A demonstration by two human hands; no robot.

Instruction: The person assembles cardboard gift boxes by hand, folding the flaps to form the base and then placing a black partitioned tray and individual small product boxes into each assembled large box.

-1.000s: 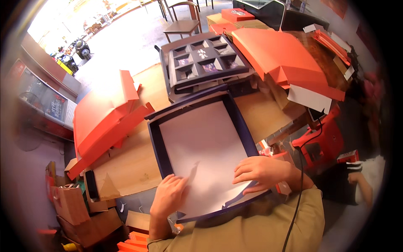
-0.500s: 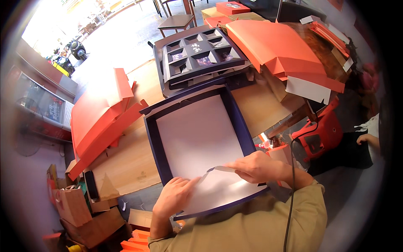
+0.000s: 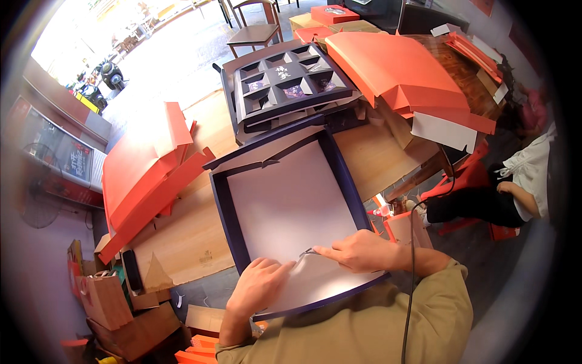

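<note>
A large dark blue cardboard box [image 3: 225,206] with a white inside lies open before me, its near edge against my front. Along that near side runs a white inner flap [image 3: 327,274] with a dark notch at its middle. My left hand [image 3: 260,285] has its fingers bent over the flap left of the notch. On the other side, my right hand [image 3: 357,250] holds the flap between thumb and fingers, the index finger pointing at the notch. The box's far wall has a similar flap [image 3: 254,159] standing partly loose, also notched.
Beyond the box lies a stack of dark compartment trays [image 3: 285,76]. Stacked orange card sheets [image 3: 142,164] stand left, more orange card [image 3: 394,67] right. A dark cable [image 3: 412,291] crosses my right arm. A seated person [image 3: 515,188] is at right; paper bags [image 3: 106,297] stand lower left.
The near flap's middle has gone down toward the box floor under my fingers, my right hand lowering slightly. The far flap's notch now juts inward. At right, the seated person shows more fully.
</note>
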